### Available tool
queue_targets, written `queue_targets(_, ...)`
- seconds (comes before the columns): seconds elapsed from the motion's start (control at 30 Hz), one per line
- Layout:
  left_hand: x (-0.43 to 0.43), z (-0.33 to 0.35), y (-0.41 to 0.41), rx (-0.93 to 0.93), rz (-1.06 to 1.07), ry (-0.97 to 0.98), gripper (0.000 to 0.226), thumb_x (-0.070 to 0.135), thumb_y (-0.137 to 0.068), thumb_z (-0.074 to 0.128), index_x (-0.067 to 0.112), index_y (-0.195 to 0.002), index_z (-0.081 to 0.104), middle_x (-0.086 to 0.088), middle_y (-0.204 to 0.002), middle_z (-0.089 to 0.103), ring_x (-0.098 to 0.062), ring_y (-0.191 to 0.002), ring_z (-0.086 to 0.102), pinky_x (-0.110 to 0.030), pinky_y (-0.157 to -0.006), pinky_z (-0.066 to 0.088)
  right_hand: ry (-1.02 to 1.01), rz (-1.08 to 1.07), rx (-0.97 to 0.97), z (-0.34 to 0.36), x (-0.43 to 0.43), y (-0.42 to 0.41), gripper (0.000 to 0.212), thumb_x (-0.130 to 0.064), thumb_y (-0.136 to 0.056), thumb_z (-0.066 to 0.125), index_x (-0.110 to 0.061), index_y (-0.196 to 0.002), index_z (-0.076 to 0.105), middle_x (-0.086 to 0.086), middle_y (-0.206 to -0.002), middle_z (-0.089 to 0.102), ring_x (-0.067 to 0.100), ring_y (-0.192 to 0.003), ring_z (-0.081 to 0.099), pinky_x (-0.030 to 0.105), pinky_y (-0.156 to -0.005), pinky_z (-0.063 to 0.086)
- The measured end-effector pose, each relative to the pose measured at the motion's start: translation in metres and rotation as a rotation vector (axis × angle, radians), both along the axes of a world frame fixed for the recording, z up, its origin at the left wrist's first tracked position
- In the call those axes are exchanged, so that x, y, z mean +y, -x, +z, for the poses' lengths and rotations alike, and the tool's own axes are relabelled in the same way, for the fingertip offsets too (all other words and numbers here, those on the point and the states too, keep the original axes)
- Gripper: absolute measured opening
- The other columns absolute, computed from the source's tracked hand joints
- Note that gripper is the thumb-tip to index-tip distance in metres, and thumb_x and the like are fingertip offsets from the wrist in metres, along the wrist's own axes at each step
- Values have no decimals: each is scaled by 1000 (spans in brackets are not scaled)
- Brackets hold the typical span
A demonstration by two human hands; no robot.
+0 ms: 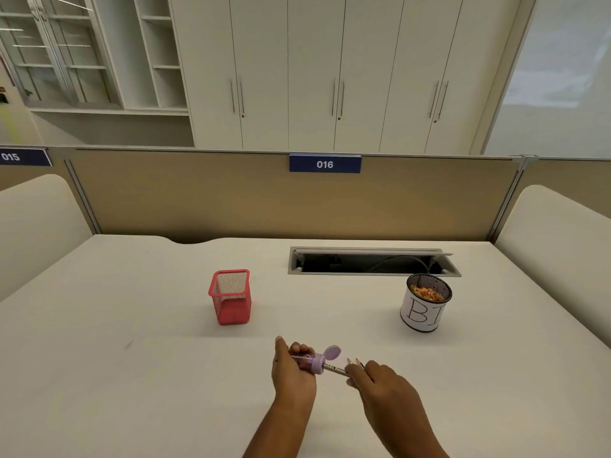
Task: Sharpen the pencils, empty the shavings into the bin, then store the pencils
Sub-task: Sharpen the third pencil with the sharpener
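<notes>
Both hands are working low over the near part of the desk. The left hand (292, 370) is gripping a purple sharpener (318, 362), its fingers curled round the clear barrel, and the sharpener's round lid (332, 352) is standing flipped open. The right hand (383, 386) is pinching a pencil (334, 368) between thumb and fingertips, and the pencil's far end is sitting in the sharpener's mouth. Printing is running along the pencil, too small to read. Two more pencil points (353, 361) are poking out past the right hand's fingers.

Pale cupboards (314, 61) with long bar handles are filling the top of the view, with open and glass-fronted shelves (82, 54) to their left. A tan partition (182, 196) is running across below them. It is carrying a blue plate (325, 164) reading "016" at its middle, and a second plate (20, 157) reading "015" is showing at the far left.

The white desk (115, 342) is spreading from the partition towards the camera. An open cable slot (373, 262) is sitting in it at the back right, with wires showing inside. Near the slot's right end a round mesh bin (421, 314) is standing upright, wrapped in white paper hand-lettered "BI", the rest curving out of sight. Orange and pale shavings (428, 293) are lying inside it. A red mesh holder (231, 299) is standing upright left of centre, beyond the hands and well apart from the bin.
</notes>
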State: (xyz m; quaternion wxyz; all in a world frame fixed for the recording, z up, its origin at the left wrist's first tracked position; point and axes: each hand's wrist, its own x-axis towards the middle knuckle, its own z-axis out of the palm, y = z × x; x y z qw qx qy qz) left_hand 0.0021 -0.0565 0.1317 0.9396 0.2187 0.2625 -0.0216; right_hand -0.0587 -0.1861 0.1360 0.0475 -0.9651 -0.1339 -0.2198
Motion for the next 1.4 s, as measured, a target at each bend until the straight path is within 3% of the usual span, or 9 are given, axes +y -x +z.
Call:
queue_targets(0.1,-4,0,-1,-36,-39,-61,38,29,-99,38,11,-66,37,3,-35,46,-7,-30,47,-25,-58,42,-43,-5,-135,-9,-2,3,62,-27,-100,13,-23,-67,66,-2,-47,55,15,-30,46,15,-27,25)
queue_targets(0.23,-10,-3,-4,-84,-57,-161,38,31,-98,40,11,-66,36,2,-40,43,-9,-34,44,-29,-59,42,-157,-11,158,-6,-4,7,6,-25,-82,44,-26,-76,45,-9,-42,53,12,-32,44,15,-34,13)
queue_targets(0.37,-16,3,-4,-112,-87,-238,36,28,-98,40,10,-67,37,3,-38,44,-7,-33,44,-23,-48,46,-784,-74,590,-9,-6,-1,37,-24,-87,52,-43,-56,56,-17,-43,51,8,-47,41,17,-51,27)
queue_targets(0.53,-12,7,-6,-131,-164,-226,38,27,-98,41,10,-64,38,2,-37,44,-7,-32,44,-19,-43,46,-1437,-193,1089,15,-7,4,34,-19,-89,51,-14,-56,55,-7,-37,29,7,-32,19,10,-36,14)
queue_targets(0.7,-8,5,-6,-180,-189,-113,57,28,-97,42,13,-42,47,3,-37,42,-8,-32,43,-38,-69,39,-1867,-109,1585,25,-9,-2,27,-2,-58,82,-1,-65,56,2,-36,31,8,-26,16,7,-34,11)
queue_targets(0.83,-4,8,-9,-134,-147,-103,42,26,-98,42,11,-59,38,4,-36,42,-7,-31,43,-29,-59,42,-1579,-221,1281,32,1,-2,18,-22,-90,54,-10,-78,59,-4,-42,36,4,-30,23,12,-29,16)
queue_targets(1.03,-3,9,-11,-112,-56,-88,36,28,-98,40,14,-65,36,5,-36,44,-6,-31,45,-13,-41,46,-590,-6,409,14,4,-2,14,-19,-81,63,-26,-87,53,-12,-61,52,7,-52,49,14,-52,36)
queue_targets(1.2,-7,11,-13,-127,-52,-110,35,30,-97,41,11,-68,39,3,-39,46,-8,-34,47,-18,-47,48,-107,57,17,-1,5,-6,10,-21,-72,48,-21,-81,52,-6,-47,52,11,-37,48,19,-32,29)
queue_targets(1.4,-11,18,-12,-180,-90,-201,37,27,-98,39,11,-64,39,2,-37,45,-7,-32,45,-16,-42,46,-775,-96,545,13,10,-9,35,-12,-90,49,-20,-56,55,-7,-40,46,7,-46,36,17,-48,24)
